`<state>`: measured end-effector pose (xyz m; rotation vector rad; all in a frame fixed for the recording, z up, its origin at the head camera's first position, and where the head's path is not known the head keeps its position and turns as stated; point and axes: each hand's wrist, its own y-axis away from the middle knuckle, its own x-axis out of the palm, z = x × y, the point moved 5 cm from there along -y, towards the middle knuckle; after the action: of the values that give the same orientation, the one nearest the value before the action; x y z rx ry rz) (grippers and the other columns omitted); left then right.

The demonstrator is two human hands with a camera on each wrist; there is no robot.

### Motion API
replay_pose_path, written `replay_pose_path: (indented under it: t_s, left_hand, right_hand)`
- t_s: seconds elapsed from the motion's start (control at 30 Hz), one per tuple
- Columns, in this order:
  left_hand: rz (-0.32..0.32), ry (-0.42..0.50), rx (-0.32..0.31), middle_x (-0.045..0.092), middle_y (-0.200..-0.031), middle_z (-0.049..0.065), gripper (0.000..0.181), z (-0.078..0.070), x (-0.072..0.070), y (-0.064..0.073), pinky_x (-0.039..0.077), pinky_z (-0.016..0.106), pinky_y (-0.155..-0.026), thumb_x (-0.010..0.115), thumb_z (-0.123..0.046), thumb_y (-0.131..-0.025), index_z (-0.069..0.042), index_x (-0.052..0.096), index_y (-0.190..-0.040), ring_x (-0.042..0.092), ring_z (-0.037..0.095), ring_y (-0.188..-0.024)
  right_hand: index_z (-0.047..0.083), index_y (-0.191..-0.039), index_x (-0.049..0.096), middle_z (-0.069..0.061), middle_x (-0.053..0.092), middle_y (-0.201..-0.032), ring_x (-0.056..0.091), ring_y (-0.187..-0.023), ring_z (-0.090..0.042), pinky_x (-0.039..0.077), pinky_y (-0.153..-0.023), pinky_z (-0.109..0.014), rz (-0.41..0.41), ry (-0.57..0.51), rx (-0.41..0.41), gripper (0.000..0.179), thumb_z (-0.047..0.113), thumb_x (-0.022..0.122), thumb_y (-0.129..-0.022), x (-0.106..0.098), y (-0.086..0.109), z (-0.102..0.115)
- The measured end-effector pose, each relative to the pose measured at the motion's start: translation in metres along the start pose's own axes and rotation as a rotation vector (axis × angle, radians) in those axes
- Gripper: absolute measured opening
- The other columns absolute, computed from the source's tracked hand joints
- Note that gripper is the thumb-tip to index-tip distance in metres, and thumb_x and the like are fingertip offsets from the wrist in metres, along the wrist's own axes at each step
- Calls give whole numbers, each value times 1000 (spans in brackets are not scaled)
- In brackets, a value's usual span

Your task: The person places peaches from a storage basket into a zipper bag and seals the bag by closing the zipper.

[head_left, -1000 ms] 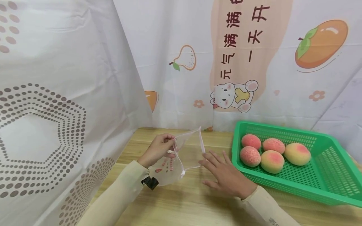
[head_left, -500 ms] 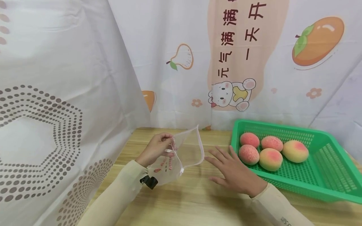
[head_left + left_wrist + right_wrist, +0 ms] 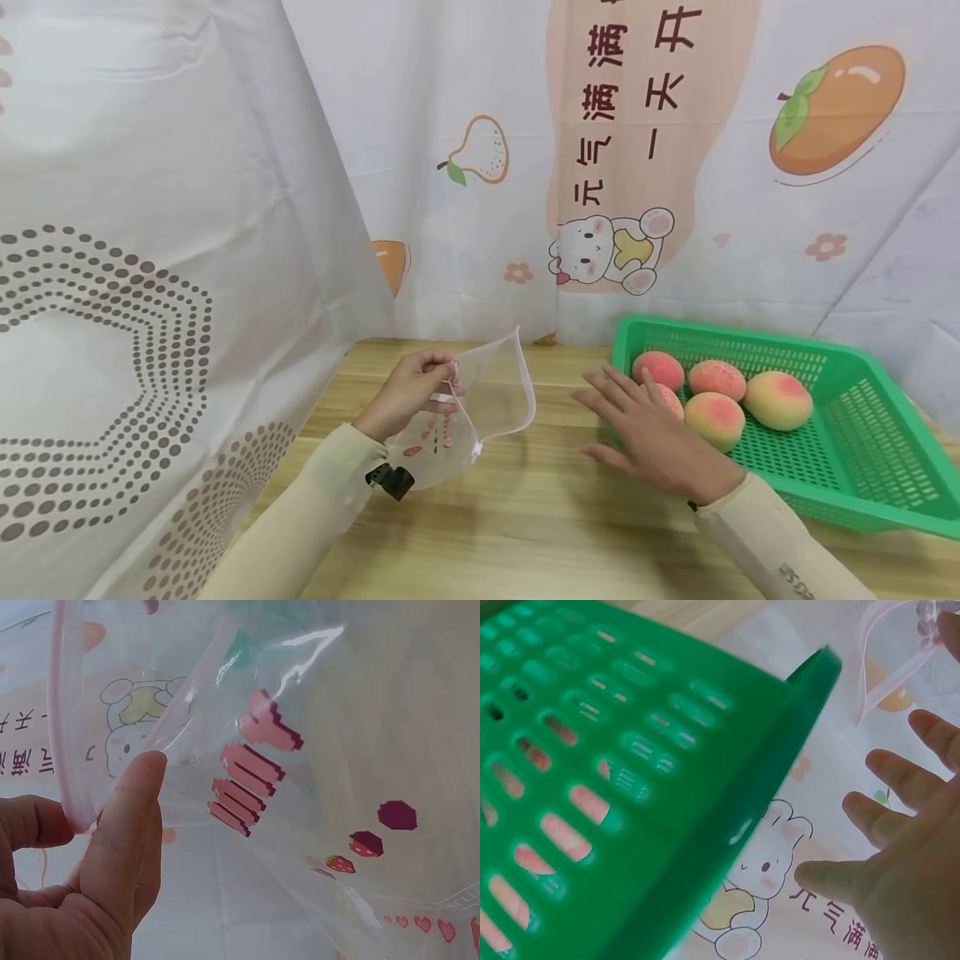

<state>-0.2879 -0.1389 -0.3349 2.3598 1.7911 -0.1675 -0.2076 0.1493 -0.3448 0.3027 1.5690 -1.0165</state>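
Peaches, round, pink and yellow, sit in a green plastic basket; spread, empty right hand partly blocks one; left hand pinches clear, pink-edged plastic bag.

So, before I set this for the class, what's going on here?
A person's left hand pinches a clear bag near its mouth, which gapes open. The right hand is spread beside a green basket and holds nothing. Five peaches lie in the basket, which sits on the wooden table.
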Motion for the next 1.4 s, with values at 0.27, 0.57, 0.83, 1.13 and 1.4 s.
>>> replay_pose_path:
  t_s: [0.27,0.57,0.83,1.13,1.4]
  left_hand:
    - [7,9,9,59,-97,15,25,-2,-1,0,63,34,-72,48,-6,-105,12,51,-122,68,17,-83]
    - [3,11,13,60,-97,15,23,0,-2,-1,63,35,-71,48,-5,-104,11,52,-120,68,18,-83]
    - [1,3,4,60,-100,18,24,2,-2,-2,63,35,-71,48,-6,-104,11,53,-120,68,18,-83]
    - [-9,3,10,61,-96,15,25,3,-2,-3,63,35,-70,49,-5,-103,12,53,-121,68,17,-82]
    - [-6,8,3,60,-96,13,26,2,-2,-2,63,35,-71,49,-5,-103,12,52,-122,68,17,-83]
  right_hand:
    - [13,-144,50,-14,42,-153,26,-146,-39,27,-105,-76,41,-37,77,65,37,75,-89,-7,5,-11]
    - [10,-149,43,-15,34,-157,28,-144,-39,33,-108,-64,21,-115,99,70,37,73,-92,-24,11,-25]
    - [13,-153,38,-9,31,-159,29,-144,-37,45,-101,-61,36,-198,162,72,40,70,-94,-35,14,-34]
    - [17,-157,28,-11,22,-163,28,-143,-44,42,-99,-69,88,-314,247,75,36,68,-96,-48,15,-49]
    - [10,-156,28,-20,29,-157,37,-135,-46,49,-92,-64,24,-302,203,79,22,74,-93,-59,15,-58]
